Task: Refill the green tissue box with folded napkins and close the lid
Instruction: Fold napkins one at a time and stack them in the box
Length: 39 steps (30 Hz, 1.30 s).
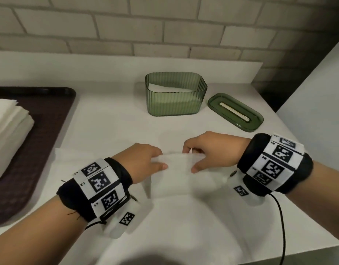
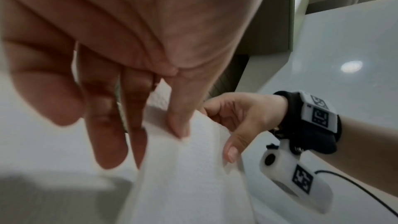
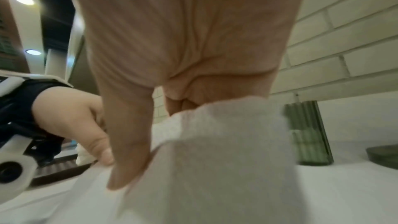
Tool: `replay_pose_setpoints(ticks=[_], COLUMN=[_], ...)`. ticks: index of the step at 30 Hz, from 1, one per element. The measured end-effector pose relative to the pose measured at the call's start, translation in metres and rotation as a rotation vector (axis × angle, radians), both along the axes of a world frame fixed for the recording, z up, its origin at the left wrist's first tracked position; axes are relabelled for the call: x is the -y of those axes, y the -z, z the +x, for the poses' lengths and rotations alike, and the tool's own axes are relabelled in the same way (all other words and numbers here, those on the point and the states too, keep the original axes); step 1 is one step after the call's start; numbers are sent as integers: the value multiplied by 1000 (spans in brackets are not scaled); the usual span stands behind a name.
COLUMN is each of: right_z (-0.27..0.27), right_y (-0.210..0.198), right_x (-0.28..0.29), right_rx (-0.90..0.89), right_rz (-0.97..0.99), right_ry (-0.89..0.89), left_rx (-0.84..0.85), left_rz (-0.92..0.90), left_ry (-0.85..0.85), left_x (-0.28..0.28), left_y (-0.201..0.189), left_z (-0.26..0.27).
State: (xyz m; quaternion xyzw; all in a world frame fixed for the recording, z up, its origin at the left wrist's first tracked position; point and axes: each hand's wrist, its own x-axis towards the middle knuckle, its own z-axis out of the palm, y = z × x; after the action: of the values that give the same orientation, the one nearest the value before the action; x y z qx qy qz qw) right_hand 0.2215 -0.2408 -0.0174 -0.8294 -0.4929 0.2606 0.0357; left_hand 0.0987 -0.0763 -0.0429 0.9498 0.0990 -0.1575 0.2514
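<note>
From my feed, biggest thing is the white counter (image 1: 111, 119), with a dark tray (image 1: 40, 142) on the left carrying a stack of napkins (image 1: 10, 131). The green tissue box (image 1: 175, 94) sits open near the back wall, some white paper already in it, and its lid (image 1: 235, 112) lies flat just to its right. Up front, my left hand (image 1: 143, 161) and right hand (image 1: 210, 150) both pinch one napkin (image 1: 176, 175) by its top edge, thumbs in front.
</note>
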Motion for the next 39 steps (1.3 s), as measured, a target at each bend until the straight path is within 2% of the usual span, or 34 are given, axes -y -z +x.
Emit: replay_pose_setpoints(ticks=[2, 4, 7, 9, 11, 14, 17, 19, 21, 23, 25, 28, 34, 39], right_z=[6, 15, 34, 44, 52, 65, 86, 105, 122, 138, 150, 161, 173, 177], right_y=[-2, -3, -7, -9, -9, -15, -21, -23, -26, -27, -25, -19, -3, 2], right_x=[2, 5, 4, -1, -9, -23, -40, -53, -67, -77, -85, -92, -98, -98], right_rx=[-54, -109, -407, -523, -543, -478, -284, -91, 23, 101, 209, 253, 284, 376], right_rz=[4, 65, 384, 583, 775, 1038, 1122, 1094, 1049, 957, 804, 642, 465, 304], right_ry=[46, 112, 406, 564, 652, 778, 865, 881, 853, 806, 751, 711, 673, 567], left_rx=[37, 80, 124, 163, 251, 386, 527, 621, 675, 641, 565, 434, 235, 143], left_rz=[-9, -99, -226, -279, -363, -569, -794, -722, -540, -284, -124, -21, 169, 320], left_ry=[-69, -161, -254, -296, -364, -541, -746, -775, -710, -594, -498, -414, -263, -196], left_x=[-11, -27, -53, -64, -71, -78, -81, -85, -88, -92, -96, -101, -108, -105], left_y=[-2, -5, -16, -24, -32, -39, -47, -49, -52, -55, -56, -55, -45, -40], left_z=[2, 3, 6, 12, 25, 58, 97, 123, 145, 162, 176, 192, 210, 221])
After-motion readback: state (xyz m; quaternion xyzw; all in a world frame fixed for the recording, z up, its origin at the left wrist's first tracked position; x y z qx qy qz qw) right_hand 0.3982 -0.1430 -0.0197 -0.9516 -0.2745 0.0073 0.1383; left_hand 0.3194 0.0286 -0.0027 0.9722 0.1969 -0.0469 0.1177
